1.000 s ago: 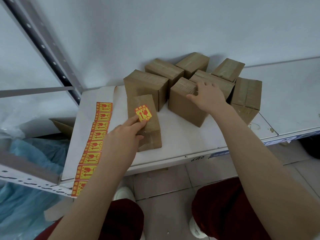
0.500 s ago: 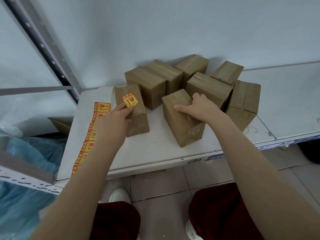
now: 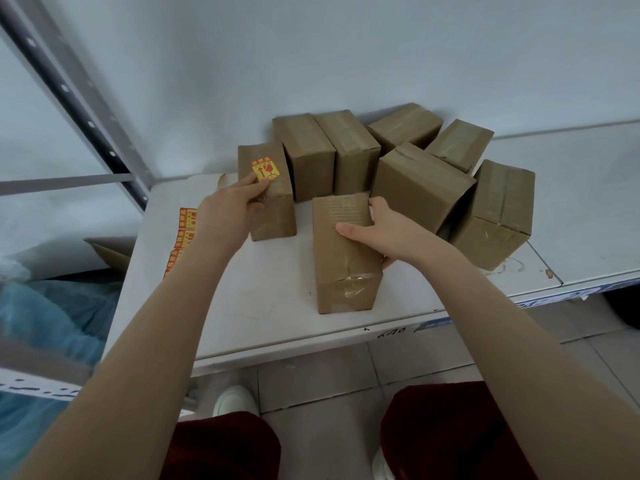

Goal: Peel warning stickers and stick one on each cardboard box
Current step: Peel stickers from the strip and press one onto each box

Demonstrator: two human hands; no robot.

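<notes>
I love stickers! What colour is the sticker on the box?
The square paper warning sticker is yellow with red print; the head view shows it best.

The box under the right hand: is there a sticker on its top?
No, the box that the right hand grips has a plain brown top; the sticker is on the left box.

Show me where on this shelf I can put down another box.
Bare shelf lies along the front edge, between the sticker strip and the front box, and farther right past the rightmost box. The back is crowded: the stickered box and the other boxes pack against the wall.
</notes>
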